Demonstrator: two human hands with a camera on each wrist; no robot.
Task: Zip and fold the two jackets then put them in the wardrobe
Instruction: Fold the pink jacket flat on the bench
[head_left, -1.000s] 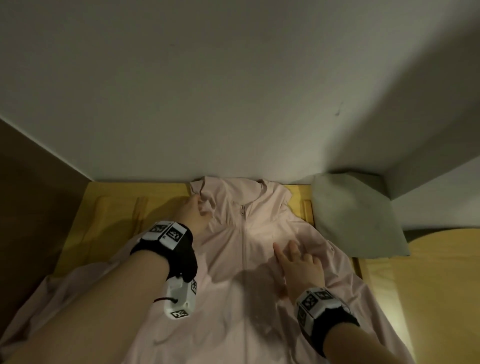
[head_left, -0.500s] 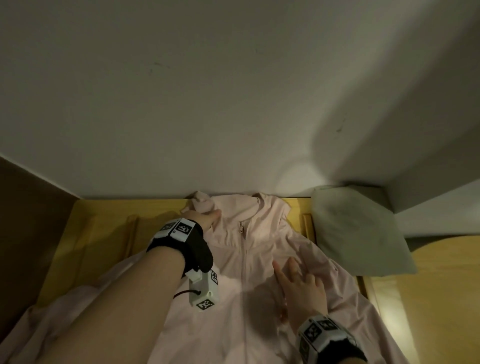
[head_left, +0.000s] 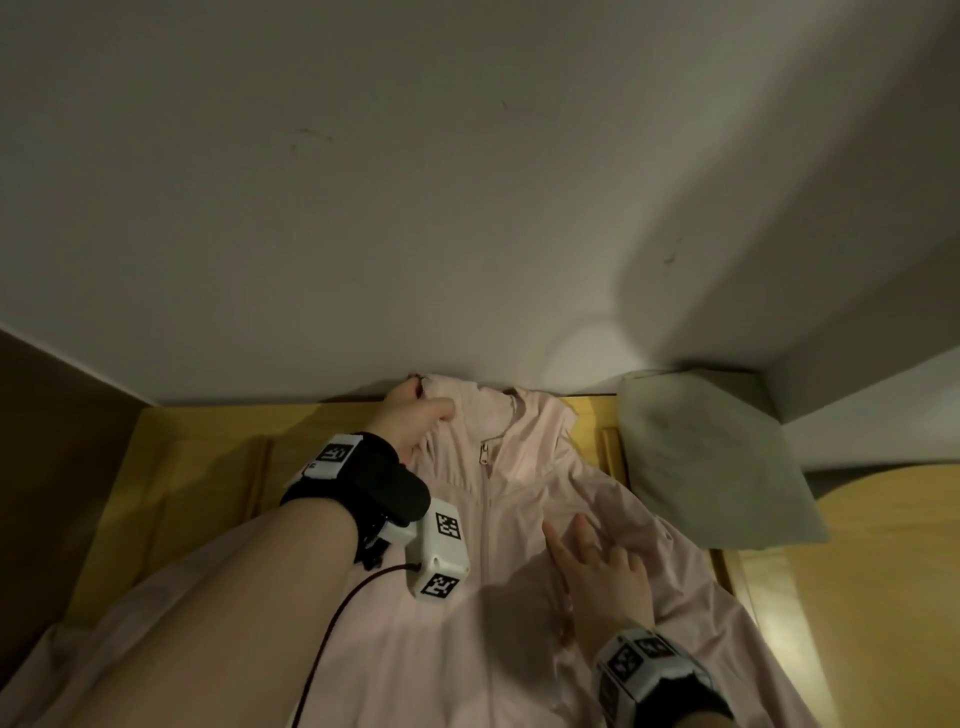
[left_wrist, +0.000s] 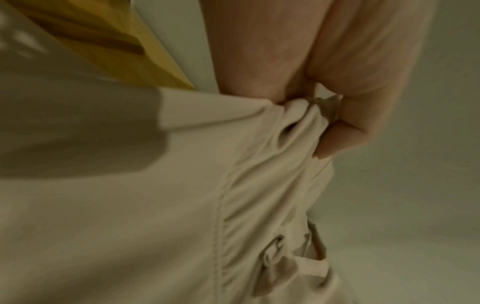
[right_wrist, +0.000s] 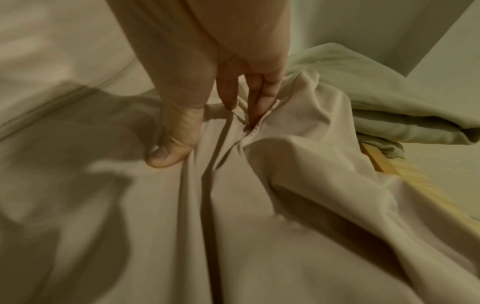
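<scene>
The pink jacket (head_left: 524, 545) is spread zipped, front up, on the wooden bed (head_left: 197, 467), collar at the wall. Its collar edge is pinched by the left hand (head_left: 415, 421). The right hand (head_left: 602, 577) is laid flat on the chest, fingers spread. A folded green jacket (head_left: 711, 467) lies just beside.

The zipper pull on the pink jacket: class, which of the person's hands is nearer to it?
Left. The left hand grips the collar just beside the zipper pull; the right hand presses flat on the pink jacket lower down the chest.
</scene>
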